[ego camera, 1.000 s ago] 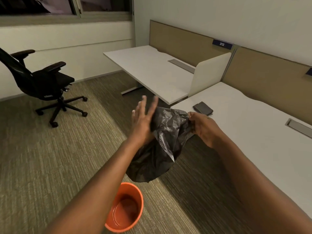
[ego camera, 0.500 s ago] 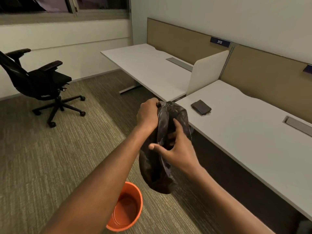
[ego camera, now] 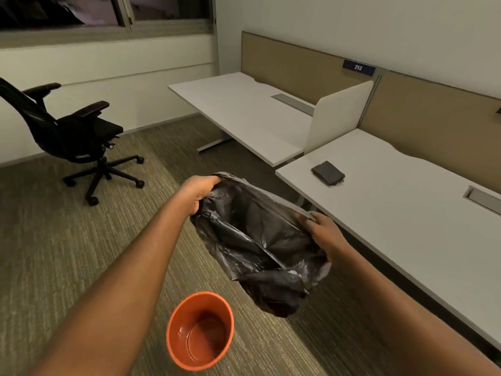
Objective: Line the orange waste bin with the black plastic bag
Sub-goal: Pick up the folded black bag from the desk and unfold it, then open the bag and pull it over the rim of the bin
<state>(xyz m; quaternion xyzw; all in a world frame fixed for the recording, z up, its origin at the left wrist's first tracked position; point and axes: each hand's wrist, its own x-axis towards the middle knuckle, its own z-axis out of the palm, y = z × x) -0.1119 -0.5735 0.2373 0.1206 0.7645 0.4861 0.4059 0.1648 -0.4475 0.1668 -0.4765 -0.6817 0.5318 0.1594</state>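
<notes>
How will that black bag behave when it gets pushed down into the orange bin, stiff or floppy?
Probably floppy: the bag sags and creases between the left hand and right hand, holding no shape of its own. It looks thin and light, so it may billow rather than drop. The bin looks small and light too, so pushing could tip it.

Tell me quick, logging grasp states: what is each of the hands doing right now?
Left hand: closed on the rim of the black plastic bag.
Right hand: closed on the bag's opposite rim.
</notes>
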